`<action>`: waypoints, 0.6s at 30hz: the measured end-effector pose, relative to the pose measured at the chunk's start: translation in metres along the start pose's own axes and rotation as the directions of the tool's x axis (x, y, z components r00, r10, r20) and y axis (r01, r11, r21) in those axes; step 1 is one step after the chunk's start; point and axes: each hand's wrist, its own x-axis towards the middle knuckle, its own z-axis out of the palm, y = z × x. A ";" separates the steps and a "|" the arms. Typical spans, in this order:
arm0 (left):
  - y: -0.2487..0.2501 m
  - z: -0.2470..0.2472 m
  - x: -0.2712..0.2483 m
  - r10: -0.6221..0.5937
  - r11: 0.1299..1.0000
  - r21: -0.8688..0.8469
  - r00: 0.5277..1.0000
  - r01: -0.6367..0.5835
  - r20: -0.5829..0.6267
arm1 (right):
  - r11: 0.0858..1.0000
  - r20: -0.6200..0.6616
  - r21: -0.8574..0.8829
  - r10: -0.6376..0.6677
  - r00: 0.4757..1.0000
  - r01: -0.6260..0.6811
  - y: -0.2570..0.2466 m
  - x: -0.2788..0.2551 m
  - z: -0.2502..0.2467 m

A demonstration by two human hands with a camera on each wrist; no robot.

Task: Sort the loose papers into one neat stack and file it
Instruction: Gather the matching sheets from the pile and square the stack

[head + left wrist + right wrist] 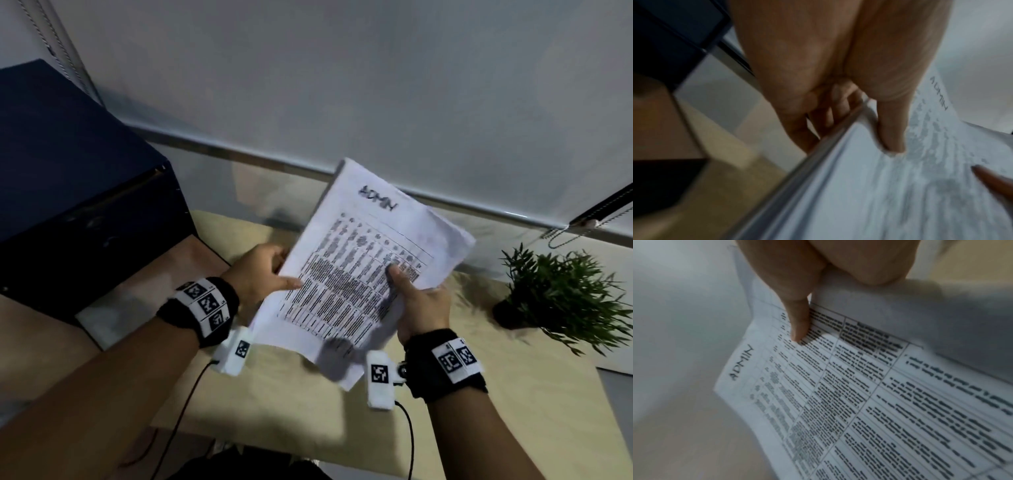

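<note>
A stack of white printed papers [363, 270], its top sheet a table headed "ADMIN", is held tilted above the table between both hands. My left hand [263, 274] grips the stack's left edge, thumb on top and fingers underneath; the left wrist view shows the thumb [892, 129] pressed on the paper stack [869, 186]. My right hand [418, 301] holds the right edge with its thumb [799, 321] on the printed sheet [859, 394] and the fingers hidden behind it. A dark blue file box [75, 192] stands at the left.
A light wooden table [291, 404] lies below the hands. A small potted green plant [565, 294] stands at the right. A grey roller blind [342, 85] with bead chains hangs behind. Cables run from the wrist cameras toward me.
</note>
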 end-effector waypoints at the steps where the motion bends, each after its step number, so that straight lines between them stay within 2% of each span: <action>1: -0.014 -0.003 -0.003 -0.071 0.997 0.024 0.996 0.070 0.051 | 0.995 -0.070 -0.001 0.097 0.993 -0.098 0.006 0.004 -0.007; 3: -0.035 -0.002 -0.012 -0.167 0.986 0.020 0.982 0.166 0.082 | 0.950 -0.203 -0.096 0.274 0.940 -0.298 0.025 0.013 -0.022; 4: -0.042 0.001 -0.016 -0.217 0.974 -0.061 0.975 0.220 0.057 | 0.914 -0.246 -0.108 0.355 0.902 -0.390 0.036 0.016 -0.026; 5: -0.048 0.007 -0.020 -0.291 0.933 -0.216 0.956 0.289 0.025 | 0.881 -0.275 -0.066 0.436 0.857 -0.469 0.048 0.017 -0.031; 7: -0.050 0.025 -0.028 -0.396 0.770 -0.538 0.918 0.344 0.019 | 0.815 -0.309 0.030 0.558 0.770 -0.579 0.075 0.020 -0.039; 8: -0.056 0.035 -0.028 -0.436 0.698 -0.626 0.900 0.347 0.012 | 0.791 -0.322 0.035 0.588 0.742 -0.611 0.091 0.022 -0.043; 9: -0.058 0.046 -0.028 -0.471 0.664 -0.653 0.882 0.363 0.012 | 0.765 -0.327 0.022 0.614 0.718 -0.644 0.103 0.022 -0.045; 11: -0.070 0.066 -0.026 -0.560 0.659 -0.619 0.828 0.427 -0.025 | 0.735 -0.329 -0.056 0.626 0.707 -0.676 0.126 0.019 -0.052; 14: -0.097 0.072 -0.013 -0.594 0.789 -0.366 0.767 0.494 -0.243 | 0.705 -0.402 -0.196 0.577 0.711 -0.682 0.132 0.012 -0.064; 16: -0.105 0.059 -0.006 -0.565 0.825 -0.220 0.772 0.521 -0.290 | 0.718 -0.452 -0.288 0.481 0.751 -0.634 0.122 0.017 -0.081; 18: -0.108 0.041 -0.003 -0.551 0.831 -0.098 0.784 0.548 -0.286 | 0.781 -0.405 -0.337 0.384 0.830 -0.526 0.115 0.031 -0.103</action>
